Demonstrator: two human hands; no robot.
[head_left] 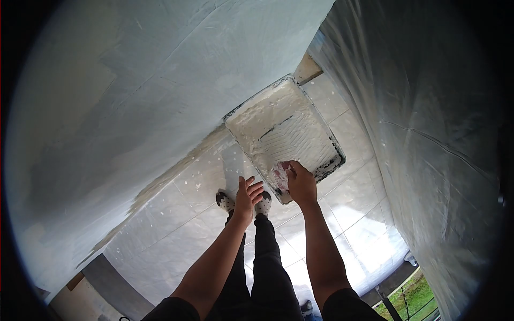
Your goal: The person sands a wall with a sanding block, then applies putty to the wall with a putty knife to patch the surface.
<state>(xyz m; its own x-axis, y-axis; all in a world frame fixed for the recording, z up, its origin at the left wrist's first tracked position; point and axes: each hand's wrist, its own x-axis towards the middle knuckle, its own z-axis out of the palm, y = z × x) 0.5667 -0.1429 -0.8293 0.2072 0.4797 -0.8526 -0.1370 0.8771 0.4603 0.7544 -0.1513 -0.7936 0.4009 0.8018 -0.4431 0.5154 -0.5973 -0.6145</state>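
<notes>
A paint tray with a ribbed slope lies ahead of me, coated in thick off-white paint. Its dark rim is smeared with the same paint. Over the tray's near end, my right hand pinches a small, crumpled, whitish-pink piece between thumb and fingers; I cannot tell what it is. To the left, short of the tray's near corner, my left hand is held out with its fingers apart and nothing in it.
A pale, patchily painted wall rises on the left. Clear plastic sheeting hangs along the right. Paint specks dot the tiled floor, where my feet in spotted socks stand. Grass shows beyond a railing at the lower right.
</notes>
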